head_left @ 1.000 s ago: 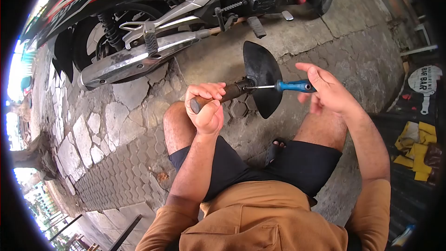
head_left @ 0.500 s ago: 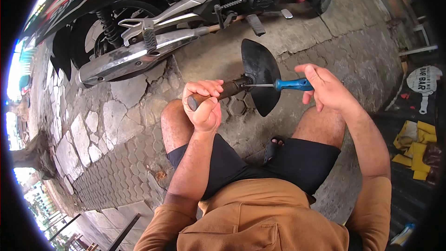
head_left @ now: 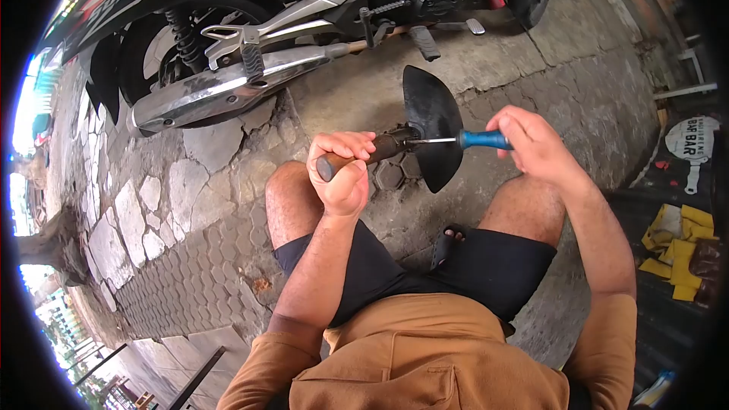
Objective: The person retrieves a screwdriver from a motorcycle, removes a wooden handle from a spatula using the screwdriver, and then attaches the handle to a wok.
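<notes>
My left hand is wrapped round the wooden handle of a tool with a black half-moon blade. The handle's rounded end pokes out below my thumb. My right hand grips the back end of a screwdriver's blue handle, thumb and fingers closed on it. The screwdriver's metal shaft crosses in front of the blade and points left. Its tip meets the joint where blade and wooden handle come together; the screw itself is too small to make out.
A red and black motorcycle stands just ahead, its silver exhaust low on the left. Cracked stone paving covers the ground. Yellow pieces and a white paddle-shaped sign lie at the right.
The fingers of my right hand, spread apart by the screwdriver's handle before, have closed on its end. Both hands, the tool and the screwdriver have shifted slightly right in view.
</notes>
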Available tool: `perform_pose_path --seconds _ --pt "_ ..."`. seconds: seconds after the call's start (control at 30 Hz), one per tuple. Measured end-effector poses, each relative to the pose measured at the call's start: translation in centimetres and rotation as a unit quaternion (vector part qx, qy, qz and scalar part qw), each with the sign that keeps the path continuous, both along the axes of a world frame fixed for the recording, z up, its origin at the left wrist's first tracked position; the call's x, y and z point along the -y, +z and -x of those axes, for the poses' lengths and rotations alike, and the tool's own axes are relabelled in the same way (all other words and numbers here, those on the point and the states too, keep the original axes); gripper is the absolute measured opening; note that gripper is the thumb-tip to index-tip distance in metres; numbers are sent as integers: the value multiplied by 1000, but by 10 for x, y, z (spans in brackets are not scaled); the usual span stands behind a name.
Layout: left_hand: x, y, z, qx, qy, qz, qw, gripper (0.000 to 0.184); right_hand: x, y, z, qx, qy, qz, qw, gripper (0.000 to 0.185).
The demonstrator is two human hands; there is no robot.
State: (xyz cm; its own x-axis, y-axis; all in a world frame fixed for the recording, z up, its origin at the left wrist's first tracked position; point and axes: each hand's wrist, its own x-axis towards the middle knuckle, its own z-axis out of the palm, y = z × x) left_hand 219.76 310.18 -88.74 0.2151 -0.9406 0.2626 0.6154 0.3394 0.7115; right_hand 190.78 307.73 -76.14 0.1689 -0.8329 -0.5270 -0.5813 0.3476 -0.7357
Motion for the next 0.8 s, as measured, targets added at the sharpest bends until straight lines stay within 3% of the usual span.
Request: perform_pose_path --seconds 0.03,0.17,0.27,0.33,0.37,0.47,0.53,0.57,0.6,0.67,0.77,0.8 --pt "0 1 0 1 -3 2 1000 28 -2 -7 2 -39 95 163 981 24" --pt "1 1 1 0 -9 3 1000 27 -8 -10 3 101 117 199 968 33" --pt "1 1 2 1 -9 7 1000 27 -14 -12 -13 279 -59 130 950 31" --pt "1 1 0 -4 -7 0 1000 28 -10 -2 -10 256 -141 -47 955 31" --pt "0 1 -1 -10 -4 -7 1000 28 -5 7 -7 257 -142 -47 955 31" --pt "1 1 0 -2 0 -8 1000 28 2 20 -2 55 -34 -179 982 29" --pt "0 1 2 1 -4 0 1000 28 -1 7 -6 -25 70 16 997 28" --pt "-1 2 3 4 -7 7 1000 28 -3 1 -4 -25 70 16 997 28" --pt "-1 2 3 5 -7 7 1000 28 -4 -5 -1 13 117 141 983 23" --pt "-1 4 4 -1 -9 -3 1000 28 -8 -11 -1 52 163 262 950 19" --pt "-1 3 5 8 -10 10 1000 28 -9 -3 -11 94 102 190 972 19" --pt "-1 2 5 8 -10 10 1000 28 -2 15 -17 9 85 34 996 23"
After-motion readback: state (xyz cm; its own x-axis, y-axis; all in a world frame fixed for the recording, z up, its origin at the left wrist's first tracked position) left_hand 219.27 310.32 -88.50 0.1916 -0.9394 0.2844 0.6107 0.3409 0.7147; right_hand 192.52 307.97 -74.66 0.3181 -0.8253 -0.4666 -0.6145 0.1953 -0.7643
